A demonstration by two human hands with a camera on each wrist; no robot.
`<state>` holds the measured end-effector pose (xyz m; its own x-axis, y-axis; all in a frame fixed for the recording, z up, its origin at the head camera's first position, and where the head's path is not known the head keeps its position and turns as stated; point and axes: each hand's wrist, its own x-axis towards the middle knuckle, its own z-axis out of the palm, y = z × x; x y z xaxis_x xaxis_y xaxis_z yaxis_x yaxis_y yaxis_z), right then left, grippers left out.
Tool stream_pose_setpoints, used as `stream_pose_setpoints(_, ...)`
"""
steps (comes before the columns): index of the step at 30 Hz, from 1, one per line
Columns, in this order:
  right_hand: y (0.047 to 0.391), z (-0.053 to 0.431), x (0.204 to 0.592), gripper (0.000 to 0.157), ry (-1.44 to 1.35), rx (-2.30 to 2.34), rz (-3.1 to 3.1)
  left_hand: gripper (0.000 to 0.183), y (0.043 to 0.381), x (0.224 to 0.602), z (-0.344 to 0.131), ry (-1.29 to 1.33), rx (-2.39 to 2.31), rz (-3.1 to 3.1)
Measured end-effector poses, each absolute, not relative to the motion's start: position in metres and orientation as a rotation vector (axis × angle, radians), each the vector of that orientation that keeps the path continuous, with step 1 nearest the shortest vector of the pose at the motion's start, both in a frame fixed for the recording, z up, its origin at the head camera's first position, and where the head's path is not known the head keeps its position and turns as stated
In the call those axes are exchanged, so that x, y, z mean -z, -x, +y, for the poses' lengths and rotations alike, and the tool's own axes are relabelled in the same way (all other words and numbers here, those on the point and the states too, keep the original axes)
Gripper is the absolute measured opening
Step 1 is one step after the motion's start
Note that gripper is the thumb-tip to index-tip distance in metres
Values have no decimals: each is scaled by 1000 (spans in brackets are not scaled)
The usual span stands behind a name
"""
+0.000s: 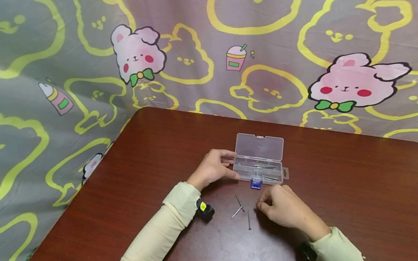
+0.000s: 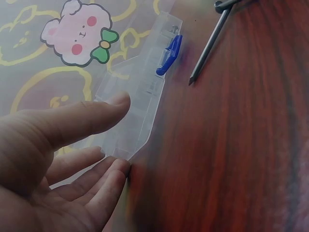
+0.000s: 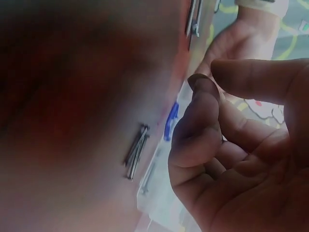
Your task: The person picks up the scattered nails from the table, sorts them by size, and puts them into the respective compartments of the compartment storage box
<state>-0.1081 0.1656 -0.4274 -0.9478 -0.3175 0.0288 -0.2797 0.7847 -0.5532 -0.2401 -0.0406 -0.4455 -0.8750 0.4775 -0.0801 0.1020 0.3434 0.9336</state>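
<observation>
A clear plastic box (image 1: 247,170) stands on the table with its lid raised at the back, a blue latch (image 1: 256,183) at the front and several nails (image 1: 265,165) inside. At its left end my left hand (image 1: 215,166) holds the box, thumb at the front corner and fingers farther back. My right hand (image 1: 285,208) is by the box's front right, fingers curled, thumb near the index fingertip; nothing shows between them. Two crossed nails (image 1: 242,208) and a single nail (image 1: 248,220) lie before the box. In the right wrist view, more nails (image 3: 137,152) lie beside it.
The brown wooden table (image 1: 117,179) has rounded corners. Behind it and along its left side hangs a grey curtain (image 1: 178,5) with yellow outlines and pink rabbit faces.
</observation>
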Motion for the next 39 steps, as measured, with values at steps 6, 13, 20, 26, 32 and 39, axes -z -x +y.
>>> stream_pose_setpoints(6,99,159,427,15,549,888,2861,70,240,447,-40,-516,-1546,2278)
stream_pose_setpoints(13,91,149,430,19,595,813,2836,70,240,446,-40,-520,-1553,2275)
stream_pose_setpoints(20,86,142,431,34,561,764,2838,70,240,446,-40,-515,-1534,2285)
stream_pose_setpoints(26,85,139,432,37,501,738,2844,70,239,446,-40,-508,-1537,2284)
stream_pose_setpoints(32,84,140,431,36,445,717,2830,70,239,447,-41,-507,-1544,2274)
stream_pose_setpoints(39,83,141,429,33,366,710,2824,69,240,447,-41,-506,-1534,2288)
